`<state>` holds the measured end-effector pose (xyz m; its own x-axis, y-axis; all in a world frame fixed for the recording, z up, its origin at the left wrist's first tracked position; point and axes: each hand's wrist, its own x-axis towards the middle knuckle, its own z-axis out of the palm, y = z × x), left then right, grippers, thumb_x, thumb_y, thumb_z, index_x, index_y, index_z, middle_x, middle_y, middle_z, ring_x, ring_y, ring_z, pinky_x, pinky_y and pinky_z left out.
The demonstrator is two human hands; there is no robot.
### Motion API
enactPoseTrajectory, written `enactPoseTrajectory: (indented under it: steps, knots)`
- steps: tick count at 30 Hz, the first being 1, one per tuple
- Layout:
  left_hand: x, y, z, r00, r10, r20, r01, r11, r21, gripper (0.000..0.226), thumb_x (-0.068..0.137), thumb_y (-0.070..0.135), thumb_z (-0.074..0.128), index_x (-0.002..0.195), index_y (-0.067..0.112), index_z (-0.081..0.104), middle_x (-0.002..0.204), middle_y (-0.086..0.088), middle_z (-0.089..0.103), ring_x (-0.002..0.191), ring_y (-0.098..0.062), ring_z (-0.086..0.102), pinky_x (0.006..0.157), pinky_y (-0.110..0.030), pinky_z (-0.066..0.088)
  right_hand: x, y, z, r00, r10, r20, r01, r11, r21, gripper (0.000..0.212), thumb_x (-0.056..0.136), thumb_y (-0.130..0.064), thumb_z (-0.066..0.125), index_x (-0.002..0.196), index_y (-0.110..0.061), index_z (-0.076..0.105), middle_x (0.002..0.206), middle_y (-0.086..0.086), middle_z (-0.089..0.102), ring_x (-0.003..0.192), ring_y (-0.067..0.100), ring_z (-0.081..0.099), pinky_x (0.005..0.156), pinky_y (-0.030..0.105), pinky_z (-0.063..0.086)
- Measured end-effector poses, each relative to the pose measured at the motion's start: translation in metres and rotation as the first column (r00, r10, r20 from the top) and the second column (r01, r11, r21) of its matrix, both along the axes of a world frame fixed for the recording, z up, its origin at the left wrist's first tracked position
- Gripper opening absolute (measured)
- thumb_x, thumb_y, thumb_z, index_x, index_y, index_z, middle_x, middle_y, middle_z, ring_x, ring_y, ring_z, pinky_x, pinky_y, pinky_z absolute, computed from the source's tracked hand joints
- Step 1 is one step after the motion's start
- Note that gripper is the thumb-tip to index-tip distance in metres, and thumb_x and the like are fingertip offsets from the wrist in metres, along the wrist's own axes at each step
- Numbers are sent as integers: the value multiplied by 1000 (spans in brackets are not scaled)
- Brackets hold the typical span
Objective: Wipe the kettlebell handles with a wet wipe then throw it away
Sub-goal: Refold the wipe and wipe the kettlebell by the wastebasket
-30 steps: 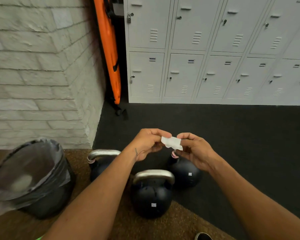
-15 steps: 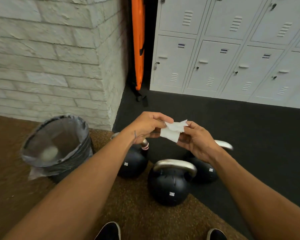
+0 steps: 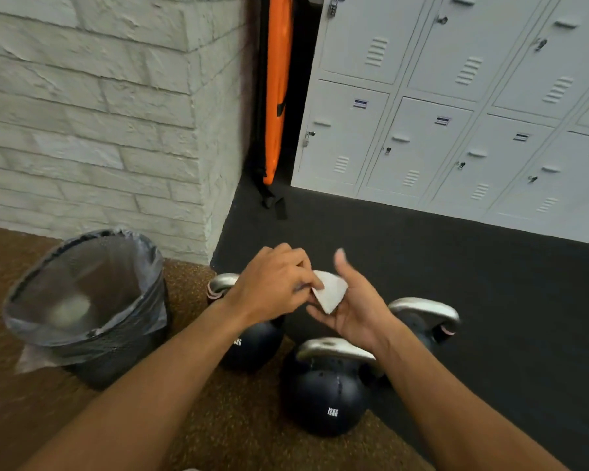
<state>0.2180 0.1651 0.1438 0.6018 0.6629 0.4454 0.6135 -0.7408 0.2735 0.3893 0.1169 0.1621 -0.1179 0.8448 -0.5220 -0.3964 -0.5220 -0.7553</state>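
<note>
Now the right hand [image 3: 354, 309] has let go: its grip is apart, palm up, the folded wet wipe [image 3: 331, 291] lying on its fingers while the left hand [image 3: 271, 287] pinches one edge in its grip. Wiping likely starts next. Three kettlebells [image 3: 323, 402] stand on the floor [image 3: 473, 273] at its brown-black seam, lined bin [image 3: 116, 365] beside, lockers [image 3: 422, 147] behind.

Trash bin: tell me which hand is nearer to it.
Left. The left hand, pinching the wet wipe, is to the right of the trash bin; the right hand lies farther right, beyond the wet wipe.
</note>
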Motion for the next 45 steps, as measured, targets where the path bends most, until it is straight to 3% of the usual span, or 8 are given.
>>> enactPoseTrajectory:
  steps: [2,5,8,16,23,34,39,45]
  knots:
    - [-1,2,5,981,76,180,-13,945,-325,24,78,37,66,100,43,74,109,11,59,102,-12,56,84,-32,46,2,4,-1,997,-54,57,52,998,34,22,98,-27,57,108,-12,69,94,7,74,76,15,71,72,32,57]
    - [-5,6,20,806,449,386,184,431,-883,22,89,34,66,111,34,65,118,-2,65,101,-14,67,82,-29,50,4,10,-4,993,-76,86,69,994,85,22,96,-10,58,115,-16,68,96,6,75,80,16,69,69,32,58]
    - [-14,5,17,778,569,267,268,84,-960,44,84,46,75,120,24,63,111,-8,75,92,-19,75,91,-43,57,-2,14,-10,987,-35,154,14,991,136,28,95,-8,59,121,-16,65,107,7,74,90,18,69,74,34,56]
    - [-18,9,-7,522,816,250,412,15,-911,31,88,10,72,114,23,60,84,0,72,65,-8,68,51,-27,53,-21,16,-26,984,-51,169,-2,954,301,51,83,2,71,126,-23,57,101,10,73,87,21,72,69,32,57]
    - [-29,7,12,847,477,236,148,214,-965,26,79,33,82,103,25,78,104,-4,76,88,-7,68,60,-21,51,-25,29,-28,934,-148,326,31,941,337,20,86,-1,69,105,-8,68,89,11,71,76,19,67,60,25,55]
    - [-41,44,-21,801,523,292,30,452,-892,27,83,3,69,99,25,72,100,-4,75,90,-16,72,84,-36,60,-31,53,-49,946,-3,323,-66,977,204,21,83,2,72,98,-9,63,83,4,72,72,14,71,59,25,55]
    - [-64,54,-51,888,421,-187,-455,738,-499,39,92,31,67,129,40,59,122,11,69,113,-20,64,93,-40,52,-23,68,-80,742,-194,641,50,971,236,18,82,-3,74,92,-18,70,88,4,72,80,16,69,60,24,50]
    - [-85,54,-74,898,280,-339,-388,866,-314,46,95,30,59,140,40,52,131,6,65,116,-22,62,96,-41,50,-24,72,-100,522,-258,813,43,960,278,15,83,-10,71,90,-23,68,88,-6,69,79,7,63,59,18,44]
